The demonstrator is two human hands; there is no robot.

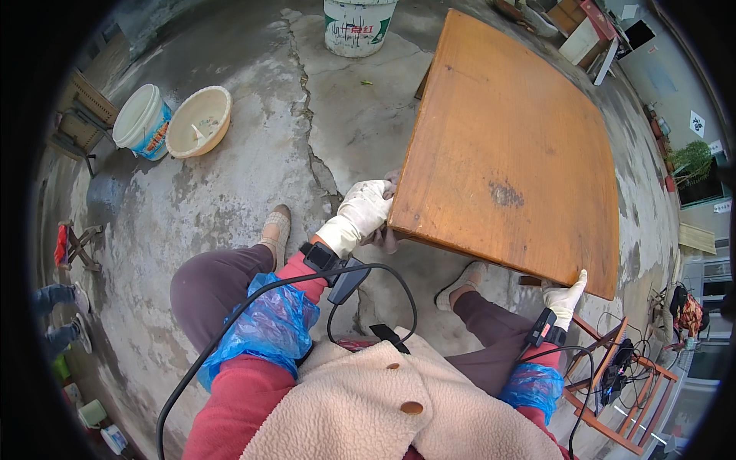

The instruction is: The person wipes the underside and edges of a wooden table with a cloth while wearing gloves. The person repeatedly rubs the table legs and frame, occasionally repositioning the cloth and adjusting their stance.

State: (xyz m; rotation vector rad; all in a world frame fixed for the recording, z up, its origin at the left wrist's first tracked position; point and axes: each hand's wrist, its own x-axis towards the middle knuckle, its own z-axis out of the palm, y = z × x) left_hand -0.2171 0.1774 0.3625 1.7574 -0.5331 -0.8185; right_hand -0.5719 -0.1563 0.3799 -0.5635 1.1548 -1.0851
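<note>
A square wooden table [506,144] stands tilted before me, its brown top marked by a dark scuffed patch near the middle. At its near left corner, my left hand [362,211], in a white glove, grips a greyish rag [386,238] against the table's edge. Most of the rag is hidden behind the glove and the corner. My right hand [566,298], also gloved, holds the near edge close to the right corner. Its thumb lies on top; its other fingers are mostly hidden underneath.
A black cable [253,282] loops from my left wrist. Left stand a white bucket [132,118], a plastic basin [215,129] and a folding stool [83,247]; another bucket [356,31] is ahead. A wooden chair [627,402] with cables is at right. Another person's legs [60,313] show left.
</note>
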